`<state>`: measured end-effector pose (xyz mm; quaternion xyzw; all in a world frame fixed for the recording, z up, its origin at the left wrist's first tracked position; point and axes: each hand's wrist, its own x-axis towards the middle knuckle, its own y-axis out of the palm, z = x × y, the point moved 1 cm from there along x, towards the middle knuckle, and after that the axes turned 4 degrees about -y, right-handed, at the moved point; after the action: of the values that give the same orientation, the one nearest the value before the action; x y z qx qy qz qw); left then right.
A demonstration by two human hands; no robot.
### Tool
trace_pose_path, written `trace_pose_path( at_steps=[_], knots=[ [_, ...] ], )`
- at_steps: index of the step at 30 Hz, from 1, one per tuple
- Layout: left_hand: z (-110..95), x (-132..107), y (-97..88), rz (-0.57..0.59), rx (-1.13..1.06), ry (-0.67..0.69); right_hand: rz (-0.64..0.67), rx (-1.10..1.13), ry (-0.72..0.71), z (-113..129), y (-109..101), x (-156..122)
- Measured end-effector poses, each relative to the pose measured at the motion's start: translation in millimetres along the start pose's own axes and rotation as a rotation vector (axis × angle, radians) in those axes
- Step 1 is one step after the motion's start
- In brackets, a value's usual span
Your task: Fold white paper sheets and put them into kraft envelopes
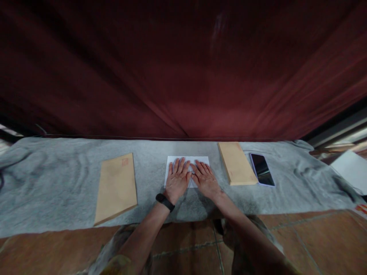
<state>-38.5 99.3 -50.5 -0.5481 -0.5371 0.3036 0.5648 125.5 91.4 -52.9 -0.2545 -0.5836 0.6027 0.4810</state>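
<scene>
A white sheet of paper point(187, 158) lies on the grey cloth, directly in front of me. Flat on its left part rests my left hand point(177, 178), fingers spread, with a black band point(165, 202) around the wrist. My right hand point(205, 180) presses flat on the right part, its fingers also spread. The two thumbs nearly meet near the middle of the sheet. Much of the paper is hidden under both hands. Neither hand grips anything.
To the left lies a brown envelope point(117, 187) with red print. A stack of brown envelopes point(237, 164) sits at the right, beside a phone point(262, 170) in a purple case. The grey cloth point(63, 179) covers the long surface. A dark red curtain point(183, 76) hangs behind it.
</scene>
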Motion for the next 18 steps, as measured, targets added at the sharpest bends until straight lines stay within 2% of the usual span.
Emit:
trace_pose_path(
  at_steps=[18],
  knots=[
    [19,-12,-14.4,0.026,0.061,-0.045,0.069,-0.047,-0.002,-33,-15,-16]
  ],
)
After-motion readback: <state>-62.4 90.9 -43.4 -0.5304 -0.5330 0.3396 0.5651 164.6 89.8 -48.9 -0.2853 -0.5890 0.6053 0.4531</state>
